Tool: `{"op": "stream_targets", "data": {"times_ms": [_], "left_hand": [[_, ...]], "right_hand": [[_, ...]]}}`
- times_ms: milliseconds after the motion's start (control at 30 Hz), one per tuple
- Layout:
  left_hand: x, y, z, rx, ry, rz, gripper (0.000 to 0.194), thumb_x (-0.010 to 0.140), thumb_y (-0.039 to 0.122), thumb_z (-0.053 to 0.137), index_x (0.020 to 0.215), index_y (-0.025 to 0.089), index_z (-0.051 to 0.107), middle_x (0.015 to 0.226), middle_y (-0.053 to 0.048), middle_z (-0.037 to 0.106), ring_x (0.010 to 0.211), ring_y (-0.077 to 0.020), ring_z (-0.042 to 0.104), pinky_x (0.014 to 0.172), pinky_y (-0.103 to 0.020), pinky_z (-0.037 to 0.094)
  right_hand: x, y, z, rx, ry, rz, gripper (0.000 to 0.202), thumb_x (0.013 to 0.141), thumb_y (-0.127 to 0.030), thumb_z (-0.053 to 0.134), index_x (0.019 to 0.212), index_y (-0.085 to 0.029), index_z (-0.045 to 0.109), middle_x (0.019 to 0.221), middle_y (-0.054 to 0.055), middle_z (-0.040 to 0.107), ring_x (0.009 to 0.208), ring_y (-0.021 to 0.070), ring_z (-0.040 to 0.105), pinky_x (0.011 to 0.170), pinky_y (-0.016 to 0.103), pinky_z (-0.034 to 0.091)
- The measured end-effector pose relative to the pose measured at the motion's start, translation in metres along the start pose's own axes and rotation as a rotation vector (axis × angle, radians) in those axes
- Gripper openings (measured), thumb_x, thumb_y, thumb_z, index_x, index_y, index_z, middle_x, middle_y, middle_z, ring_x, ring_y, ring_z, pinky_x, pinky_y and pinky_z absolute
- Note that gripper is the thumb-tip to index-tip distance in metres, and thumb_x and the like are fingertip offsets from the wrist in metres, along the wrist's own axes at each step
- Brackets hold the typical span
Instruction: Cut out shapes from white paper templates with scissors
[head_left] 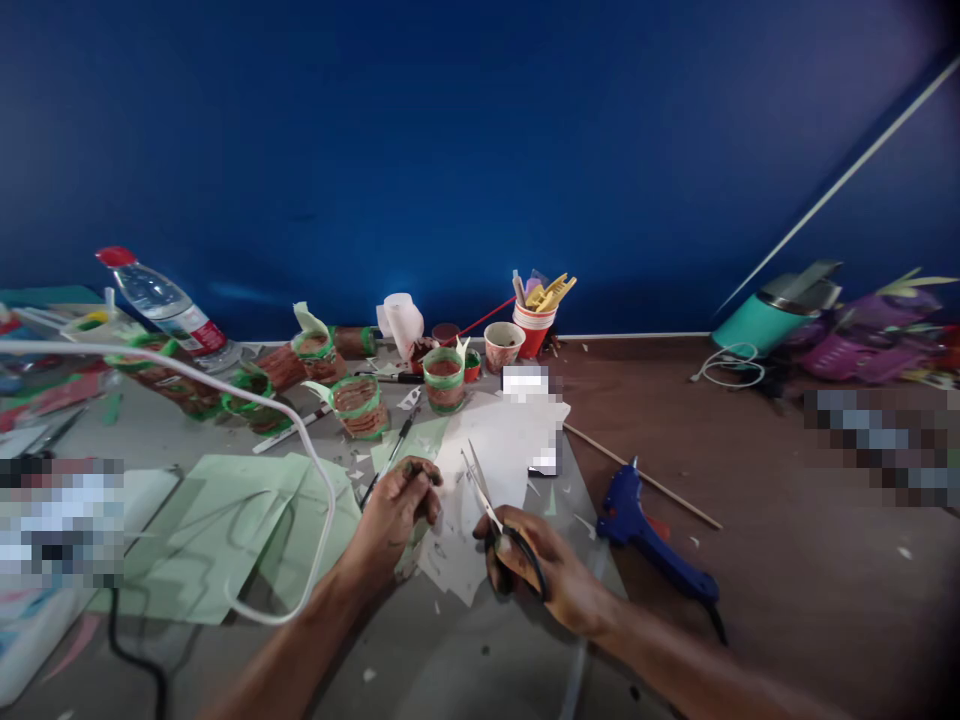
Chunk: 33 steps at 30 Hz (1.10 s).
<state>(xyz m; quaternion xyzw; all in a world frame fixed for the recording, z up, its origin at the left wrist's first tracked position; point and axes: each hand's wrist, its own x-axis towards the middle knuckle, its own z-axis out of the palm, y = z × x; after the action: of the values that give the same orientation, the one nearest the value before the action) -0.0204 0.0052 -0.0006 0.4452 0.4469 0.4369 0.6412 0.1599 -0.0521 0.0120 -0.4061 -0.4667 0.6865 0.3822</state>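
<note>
In my right hand (536, 565) is a pair of scissors (491, 500) with black handles, its two blades slightly apart and pointing up and away from me. My left hand (405, 500) is closed in a pinch to the left of the blades; whatever the fingertips hold, if anything, is too small to make out. Both hands are above white paper (480, 440) with small cut scraps around it. Just beyond stands a brown cup with green bands (444, 380), and a similar brown-and-green cup (360, 408) is to its left.
A blue glue gun (652, 540) and a thin wooden stick (645, 475) lie at the right. Green paper sheets (217, 530) and a looping white cable (326, 500) occupy the left. Behind are a tilted water bottle (169, 310) and a red-striped cup of tools (534, 325).
</note>
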Motion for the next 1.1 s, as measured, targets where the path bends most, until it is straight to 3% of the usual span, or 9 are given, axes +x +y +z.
{"op": "stream_targets", "data": {"times_ms": [133,333,467,633,767,800,867,933,1100], "left_hand": [[-0.002,0.002,0.001,0.006,0.018,0.029,0.022,0.077,0.036,0.058,0.077,0.016,0.050,0.063,0.003,0.055,0.044,-0.0060,0.046,0.046,-0.021,0.036],[-0.006,0.015,0.000,0.062,0.009,0.053,0.024,0.073,0.036,0.061,0.082,0.015,0.052,0.062,0.003,0.053,0.045,-0.0061,0.047,0.046,-0.020,0.035],[-0.007,0.032,-0.013,0.184,0.014,0.087,0.025,0.072,0.033,0.061,0.089,0.016,0.052,0.065,0.002,0.057,0.045,-0.0076,0.049,0.047,-0.022,0.037],[-0.010,0.045,-0.054,0.587,0.229,0.176,0.018,0.071,0.031,0.057,0.084,0.018,0.054,0.068,0.000,0.061,0.051,-0.0114,0.052,0.052,-0.024,0.041],[-0.013,0.043,-0.088,1.048,0.368,0.130,0.015,0.075,0.032,0.048,0.081,0.022,0.057,0.057,0.003,0.056,0.050,-0.0144,0.051,0.054,-0.025,0.040],[-0.013,0.041,-0.094,1.143,0.382,0.151,0.017,0.076,0.032,0.046,0.083,0.022,0.057,0.064,0.001,0.059,0.052,-0.0147,0.053,0.057,-0.026,0.041],[-0.011,0.040,-0.105,1.295,0.393,0.232,0.018,0.078,0.031,0.043,0.082,0.020,0.057,0.084,-0.004,0.063,0.064,-0.0166,0.057,0.066,-0.028,0.043],[-0.008,0.038,-0.113,1.402,0.363,0.230,0.019,0.079,0.028,0.041,0.084,0.020,0.057,0.093,-0.007,0.063,0.077,-0.0193,0.059,0.072,-0.029,0.043],[-0.001,0.036,-0.116,1.632,0.206,0.006,0.024,0.080,0.018,0.036,0.085,0.020,0.059,0.092,-0.008,0.063,0.083,-0.0209,0.060,0.071,-0.029,0.043]], "right_hand": [[-0.003,-0.001,0.000,0.027,-0.017,0.017,0.057,0.068,-0.066,0.060,0.090,-0.014,0.051,0.054,-0.003,0.049,0.048,0.0091,0.042,0.048,0.022,0.033],[-0.002,0.004,-0.002,0.015,-0.030,-0.027,0.055,0.071,-0.065,0.057,0.089,-0.014,0.051,0.053,-0.002,0.050,0.048,0.0094,0.044,0.047,0.022,0.030],[-0.001,0.005,-0.004,-0.015,-0.032,-0.045,0.053,0.074,-0.064,0.055,0.089,-0.013,0.051,0.054,-0.002,0.052,0.048,0.0098,0.045,0.047,0.022,0.028],[0.000,0.004,-0.005,0.007,-0.047,-0.047,0.052,0.073,-0.064,0.056,0.087,-0.015,0.049,0.053,-0.003,0.049,0.048,0.0100,0.043,0.047,0.023,0.028],[0.001,0.005,-0.006,0.016,-0.047,-0.053,0.051,0.073,-0.063,0.058,0.086,-0.015,0.049,0.053,-0.005,0.046,0.048,0.0086,0.040,0.048,0.023,0.029],[0.001,0.005,-0.006,0.013,-0.045,-0.051,0.051,0.073,-0.063,0.058,0.086,-0.015,0.049,0.054,-0.004,0.046,0.048,0.0086,0.040,0.048,0.023,0.030],[0.001,0.006,-0.007,0.011,-0.040,-0.042,0.052,0.072,-0.063,0.058,0.087,-0.015,0.049,0.054,-0.004,0.046,0.050,0.0089,0.040,0.050,0.023,0.031],[0.002,0.008,-0.007,0.021,-0.043,-0.030,0.052,0.071,-0.064,0.059,0.087,-0.015,0.049,0.055,-0.005,0.045,0.050,0.0093,0.040,0.050,0.024,0.032],[0.002,0.008,-0.007,0.012,-0.052,-0.008,0.052,0.072,-0.064,0.058,0.087,-0.016,0.048,0.055,-0.005,0.044,0.050,0.0097,0.041,0.052,0.024,0.032]]}}
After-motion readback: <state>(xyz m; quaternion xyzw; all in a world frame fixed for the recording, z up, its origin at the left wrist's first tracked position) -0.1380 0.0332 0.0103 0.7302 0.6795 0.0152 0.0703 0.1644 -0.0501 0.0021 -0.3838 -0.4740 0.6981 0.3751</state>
